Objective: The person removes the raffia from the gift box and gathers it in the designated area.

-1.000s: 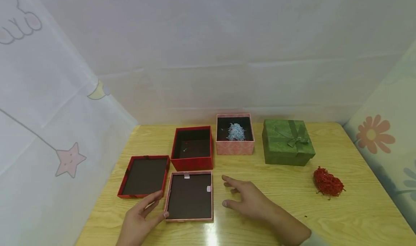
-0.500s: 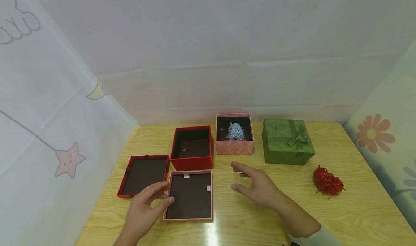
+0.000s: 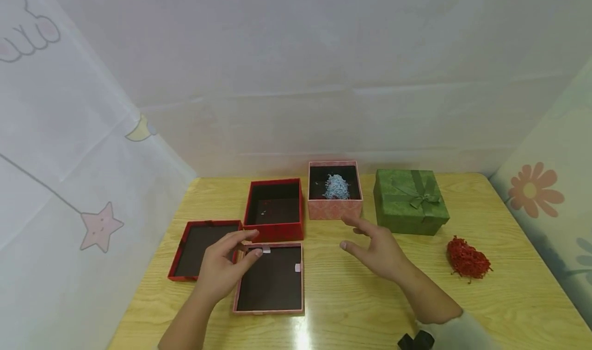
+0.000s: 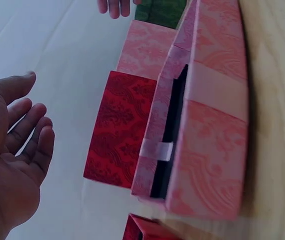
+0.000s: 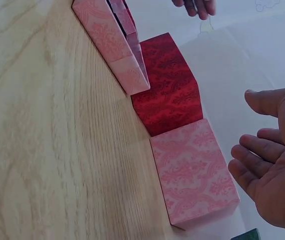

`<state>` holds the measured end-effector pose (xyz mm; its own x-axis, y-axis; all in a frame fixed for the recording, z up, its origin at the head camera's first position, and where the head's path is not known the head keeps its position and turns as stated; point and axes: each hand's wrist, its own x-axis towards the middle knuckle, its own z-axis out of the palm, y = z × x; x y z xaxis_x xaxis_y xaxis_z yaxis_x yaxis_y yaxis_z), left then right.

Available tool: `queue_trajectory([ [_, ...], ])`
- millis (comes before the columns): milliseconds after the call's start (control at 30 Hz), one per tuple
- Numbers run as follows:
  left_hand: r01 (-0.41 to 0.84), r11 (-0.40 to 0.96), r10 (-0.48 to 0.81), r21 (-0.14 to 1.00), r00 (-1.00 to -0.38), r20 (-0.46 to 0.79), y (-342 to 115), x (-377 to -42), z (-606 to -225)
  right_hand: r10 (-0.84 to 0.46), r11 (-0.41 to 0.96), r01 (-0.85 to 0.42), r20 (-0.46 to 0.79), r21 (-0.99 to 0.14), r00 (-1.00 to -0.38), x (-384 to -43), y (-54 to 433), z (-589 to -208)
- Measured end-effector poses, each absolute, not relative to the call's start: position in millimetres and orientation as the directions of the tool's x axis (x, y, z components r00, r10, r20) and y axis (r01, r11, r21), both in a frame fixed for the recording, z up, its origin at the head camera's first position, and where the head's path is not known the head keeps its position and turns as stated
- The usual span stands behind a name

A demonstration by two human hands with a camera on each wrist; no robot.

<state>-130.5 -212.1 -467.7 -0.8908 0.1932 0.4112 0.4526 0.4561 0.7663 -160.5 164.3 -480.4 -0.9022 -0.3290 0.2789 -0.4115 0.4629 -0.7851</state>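
My left hand (image 3: 222, 270) hovers over the gap between the red lid (image 3: 196, 255) and the pink lid (image 3: 270, 283), fingers loosely bent, holding nothing. Both lids lie with their dark insides up; white ribbon tabs show in the pink one. My right hand (image 3: 381, 250) hangs in the air in front of the pink box (image 3: 335, 209), thumb and fingers spread and nothing between them. Pale blue paper shred (image 3: 337, 186) sits inside that box. To its left the red box (image 3: 274, 232) stands with its top off, a few tiny scraps in it.
A green gift box (image 3: 409, 219) with a bow stands lidded at the back right. In front of it a clump of red paper shred (image 3: 468, 259) lies on the wooden table (image 3: 361, 319). A white cloth (image 3: 324, 83) hangs behind.
Both hands have moved forward and a little to the right, the left leaving the pink lid's near left corner. Boxes, lids and shred stay where they were.
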Motion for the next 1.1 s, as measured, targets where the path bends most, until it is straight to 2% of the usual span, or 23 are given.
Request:
queue_trajectory([
  [233, 0.449, 0.525, 0.178, 0.723, -0.888, 0.423, -194, -152, -458, -0.275, 0.477, -0.403, 0.303, -0.781, -0.912, -168, 166, -480],
  [467, 0.396, 0.523, 0.16, 0.755, -0.915, 0.37, -176, -174, -450, -0.258, 0.512, -0.417, 0.329, -0.751, -0.908, -180, 169, -471],
  [633, 0.4, 0.526, 0.186, 0.75, -0.915, 0.357, -163, -190, -447, -0.242, 0.554, -0.38, 0.293, -0.741, -0.925, -190, 170, -465],
  [900, 0.343, 0.611, 0.2, 0.714, -0.939, 0.28, -144, -215, -446, -0.251, 0.566, -0.404, 0.316, -0.719, -0.915, -211, 169, -458],
  [1100, 0.36, 0.64, 0.255, 0.679, -0.933, 0.254, -129, -235, -447, -0.268, 0.604, -0.397, 0.294, -0.691, -0.918, -226, 170, -454],
])
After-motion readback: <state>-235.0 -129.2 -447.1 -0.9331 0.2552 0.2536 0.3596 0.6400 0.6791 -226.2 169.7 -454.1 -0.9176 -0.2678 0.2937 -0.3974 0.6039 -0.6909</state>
